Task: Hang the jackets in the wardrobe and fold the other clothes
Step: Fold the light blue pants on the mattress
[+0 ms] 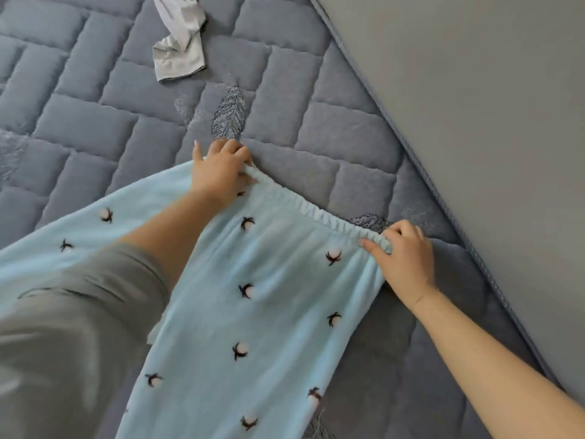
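The left hand (221, 171) grips one end of the elastic waistband (316, 210), and the right hand (403, 256) pinches the other end, with the band stretched between them. The light blue trousers (253, 312) lie flat on the bed (95, 122), legs running toward the person. The cloth looks soft, fleecy and light, so it should fold easily; the waistband seems the firmest place to hold. A grey garment (179, 42) lies crumpled well apart. A plain grey wall (474, 90) borders the bed.

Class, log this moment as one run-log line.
left hand: grips waistband | right hand: grips waistband | blue pyjama trousers: flat on bed
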